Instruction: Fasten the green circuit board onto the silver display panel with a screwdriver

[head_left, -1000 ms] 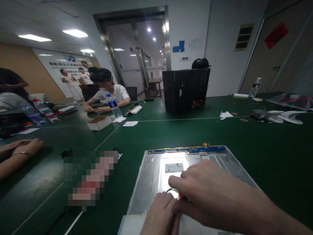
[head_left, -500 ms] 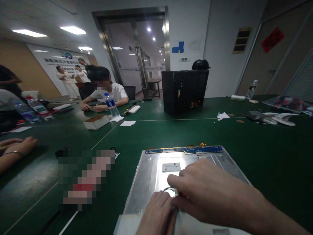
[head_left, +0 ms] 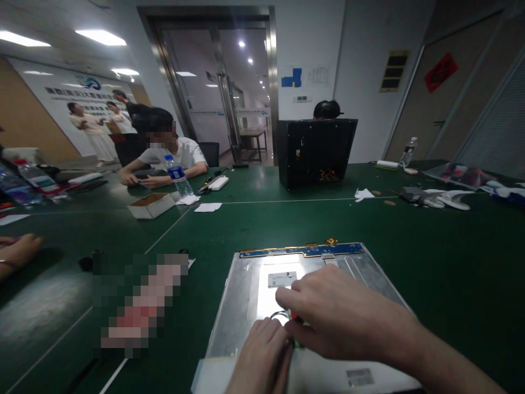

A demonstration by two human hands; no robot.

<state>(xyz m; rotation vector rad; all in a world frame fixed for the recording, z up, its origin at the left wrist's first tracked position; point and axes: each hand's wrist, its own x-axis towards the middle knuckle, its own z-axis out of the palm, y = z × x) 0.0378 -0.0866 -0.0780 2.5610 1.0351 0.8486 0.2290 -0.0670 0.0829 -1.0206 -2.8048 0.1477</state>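
A flat silvery metal panel [head_left: 241,295] lies on the green table, with a blue circuit strip [head_left: 295,250] along its far edge. Over the panel's middle, my right hand [head_left: 328,312] is closed round a small red item [head_left: 294,316], mostly hidden by the fingers. My left hand [head_left: 264,353] is closed beside it, its fingers touching or nearly touching the right hand; what it holds is hidden. A thin dark wire [head_left: 279,313] curves out near the fingertips, and a bit of green shows under the right hand.
Beyond the panel stands a black case [head_left: 318,153], with a person's cap behind it. A small open box [head_left: 151,207], a water bottle [head_left: 178,175] and papers lie at the left. A seated person is behind them; another person's hand [head_left: 20,251] rests at far left.
The view has turned slightly right, so the surroundings sit further left. Both hands stay together over the panel, with a little more green showing beneath the right one.
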